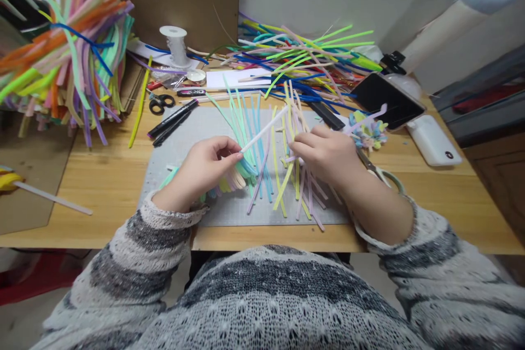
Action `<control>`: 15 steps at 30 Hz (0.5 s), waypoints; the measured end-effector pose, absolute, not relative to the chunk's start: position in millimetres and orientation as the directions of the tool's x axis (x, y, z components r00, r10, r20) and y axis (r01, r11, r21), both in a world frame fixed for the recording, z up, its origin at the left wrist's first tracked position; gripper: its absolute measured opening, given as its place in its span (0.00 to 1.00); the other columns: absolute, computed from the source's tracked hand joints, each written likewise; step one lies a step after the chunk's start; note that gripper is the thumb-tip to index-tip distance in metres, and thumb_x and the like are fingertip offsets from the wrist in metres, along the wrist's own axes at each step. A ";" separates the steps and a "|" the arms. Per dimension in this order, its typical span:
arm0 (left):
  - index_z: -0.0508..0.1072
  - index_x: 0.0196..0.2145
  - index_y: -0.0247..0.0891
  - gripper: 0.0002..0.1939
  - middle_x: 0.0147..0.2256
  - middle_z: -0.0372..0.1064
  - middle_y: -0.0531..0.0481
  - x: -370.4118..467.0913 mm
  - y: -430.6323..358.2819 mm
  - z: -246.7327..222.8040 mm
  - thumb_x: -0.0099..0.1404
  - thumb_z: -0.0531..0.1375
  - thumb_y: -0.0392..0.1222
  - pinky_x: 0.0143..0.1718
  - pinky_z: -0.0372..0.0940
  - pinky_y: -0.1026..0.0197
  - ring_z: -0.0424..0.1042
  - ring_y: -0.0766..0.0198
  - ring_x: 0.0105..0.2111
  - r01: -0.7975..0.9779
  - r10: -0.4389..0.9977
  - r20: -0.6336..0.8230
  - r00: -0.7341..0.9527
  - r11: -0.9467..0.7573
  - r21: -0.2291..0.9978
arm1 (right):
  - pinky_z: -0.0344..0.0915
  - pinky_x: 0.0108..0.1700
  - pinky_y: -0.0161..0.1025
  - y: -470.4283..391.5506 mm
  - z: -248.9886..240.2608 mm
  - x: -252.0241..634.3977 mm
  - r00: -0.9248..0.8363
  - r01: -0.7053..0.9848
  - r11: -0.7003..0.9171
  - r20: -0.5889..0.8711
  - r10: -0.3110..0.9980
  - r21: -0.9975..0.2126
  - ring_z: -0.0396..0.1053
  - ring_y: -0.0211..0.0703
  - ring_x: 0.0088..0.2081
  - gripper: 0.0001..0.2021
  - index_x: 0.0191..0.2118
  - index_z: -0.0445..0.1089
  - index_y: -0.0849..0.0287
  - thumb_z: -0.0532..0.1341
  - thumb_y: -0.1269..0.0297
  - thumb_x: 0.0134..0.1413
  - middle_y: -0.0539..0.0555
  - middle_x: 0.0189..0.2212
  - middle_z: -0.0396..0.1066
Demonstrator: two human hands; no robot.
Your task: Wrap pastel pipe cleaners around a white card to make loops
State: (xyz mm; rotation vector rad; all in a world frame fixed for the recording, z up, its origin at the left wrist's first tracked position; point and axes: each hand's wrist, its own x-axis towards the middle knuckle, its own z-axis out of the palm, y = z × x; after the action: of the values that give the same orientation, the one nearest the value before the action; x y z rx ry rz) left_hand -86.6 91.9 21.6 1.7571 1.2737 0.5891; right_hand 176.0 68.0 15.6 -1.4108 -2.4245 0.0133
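My left hand [213, 164] is closed, its thumb and forefinger pinching one end of a whitish pipe cleaner [264, 130] that slants up to the right. Under and beside that hand lie bent mint, blue and cream pipe cleaners [233, 179]. My right hand [324, 156] is closed too, fingertips down among loose yellow, lilac and pink pipe cleaners [281, 191]; what lies between them is hidden. Straight mint and blue pipe cleaners [259, 142] spread between the hands on a grey cutting mat [213, 213].
A big bundle of coloured pipe cleaners [69, 49] stands at left, with another heap [303, 54] behind. Black scissors [159, 103], markers [174, 120] and a white spool [175, 46] lie left of centre. Right are a phone [388, 99], a white case [433, 141] and green-handled scissors [383, 175].
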 end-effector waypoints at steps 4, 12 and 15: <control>0.73 0.33 0.34 0.10 0.29 0.72 0.50 -87.2 91.3 22.9 0.59 0.59 0.44 0.30 0.61 0.63 0.67 0.65 0.28 0.522 0.922 -0.103 0.374 -0.117 0.845 | 0.54 0.33 0.41 79.1 13.3 176.5 -0.478 0.868 0.495 0.222 0.850 -0.027 0.63 0.49 0.39 0.17 0.50 0.68 0.55 0.53 0.74 0.56 0.56 0.41 0.74; 0.74 0.33 0.36 0.10 0.28 0.71 0.51 -86.1 85.1 25.1 0.60 0.58 0.45 0.27 0.61 0.64 0.67 0.66 0.27 0.549 0.916 -0.052 0.397 -0.192 0.814 | 0.58 0.47 0.50 53.0 77.6 197.4 -0.202 0.922 0.359 0.608 0.768 -0.147 0.66 0.53 0.45 0.17 0.52 0.66 0.57 0.48 0.62 0.63 0.59 0.44 0.72; 0.74 0.34 0.37 0.10 0.28 0.72 0.51 -85.1 84.0 24.2 0.60 0.58 0.44 0.27 0.61 0.64 0.67 0.65 0.27 0.548 0.916 -0.044 0.398 -0.199 0.813 | 0.60 0.43 0.48 27.1 96.5 184.1 -0.086 0.931 0.294 0.650 0.755 -0.218 0.68 0.52 0.42 0.11 0.45 0.69 0.52 0.51 0.64 0.62 0.56 0.37 0.72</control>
State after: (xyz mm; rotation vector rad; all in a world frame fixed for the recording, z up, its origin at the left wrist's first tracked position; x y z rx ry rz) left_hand -85.1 84.0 24.2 1.8729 1.2585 0.5952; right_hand 184.1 27.1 96.5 -1.5061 -1.8839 -0.3286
